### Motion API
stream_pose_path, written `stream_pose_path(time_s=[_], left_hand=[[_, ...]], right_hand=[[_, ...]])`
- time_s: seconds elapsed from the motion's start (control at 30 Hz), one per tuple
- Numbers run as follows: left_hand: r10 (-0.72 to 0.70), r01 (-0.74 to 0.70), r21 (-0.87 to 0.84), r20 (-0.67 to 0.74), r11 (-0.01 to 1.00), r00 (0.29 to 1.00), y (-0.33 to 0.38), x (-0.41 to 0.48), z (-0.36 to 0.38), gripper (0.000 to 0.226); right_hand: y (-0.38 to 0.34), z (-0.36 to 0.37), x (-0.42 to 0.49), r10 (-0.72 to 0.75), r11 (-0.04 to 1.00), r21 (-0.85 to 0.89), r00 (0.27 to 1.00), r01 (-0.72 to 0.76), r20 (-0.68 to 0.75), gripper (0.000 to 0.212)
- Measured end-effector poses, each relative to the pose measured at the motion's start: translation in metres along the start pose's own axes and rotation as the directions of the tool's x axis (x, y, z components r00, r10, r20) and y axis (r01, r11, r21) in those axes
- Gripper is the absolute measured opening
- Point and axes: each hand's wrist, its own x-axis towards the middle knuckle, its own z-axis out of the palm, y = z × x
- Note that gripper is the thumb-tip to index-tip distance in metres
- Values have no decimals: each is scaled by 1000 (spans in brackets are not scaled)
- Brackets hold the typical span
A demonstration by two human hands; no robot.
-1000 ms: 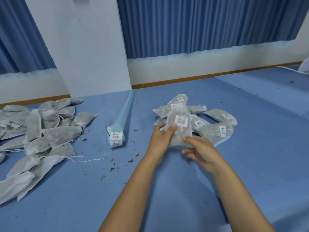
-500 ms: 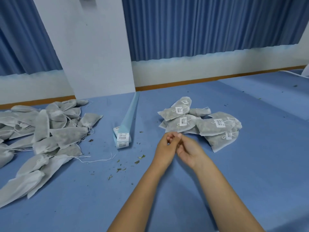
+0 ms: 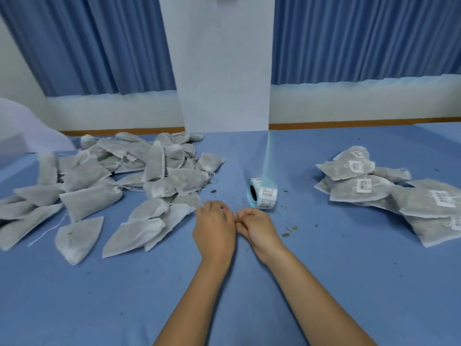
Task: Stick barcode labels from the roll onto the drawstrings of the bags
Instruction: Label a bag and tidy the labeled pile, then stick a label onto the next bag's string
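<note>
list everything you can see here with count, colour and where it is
unlabelled bags: one big pile, too many to count, grey-white, table left
labelled bags: one smaller pile, grey-white with white barcode labels, table right
label roll: one, white labels, table centre between the piles
backing strip: one, pale blue, runs from the roll toward the pillar
leaf crumbs: scattered, green-brown, near the roll
table: one, blue
curtains: blue, behind
pillar: one, white, back centre
left hand: one, bare, fingers curled, touching the other hand
right hand: one, bare, fingers curled, just before the roll
</note>
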Motion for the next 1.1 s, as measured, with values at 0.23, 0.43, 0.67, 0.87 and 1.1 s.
stream_pose_path(time_s=[0.23, 0.43, 0.67, 0.87, 1.1], left_hand=[[-105, 82, 525, 16, 847, 994, -65, 41, -20, 28], [238, -237, 115, 11, 965, 971, -37, 35, -19, 21], [291, -296, -49, -92, 954, 952, 10, 22, -3, 5], [372, -360, -149, 64, 921, 926, 14, 11, 12, 36], [352, -281, -407, 107, 869, 930, 9, 15, 17, 25]], right_hand=[[16, 22, 9, -58, 923, -379, 997, 71, 47, 17], [3, 10, 10, -250, 739, -630, 965, 240, 74, 29], [-28, -36, 11, -327, 669, -660, 933, 341, 150, 10], [-25, -58, 15, -336, 671, -642, 924, 371, 182, 23], [-20, -48, 21, -275, 775, -517, 930, 364, 243, 16]])
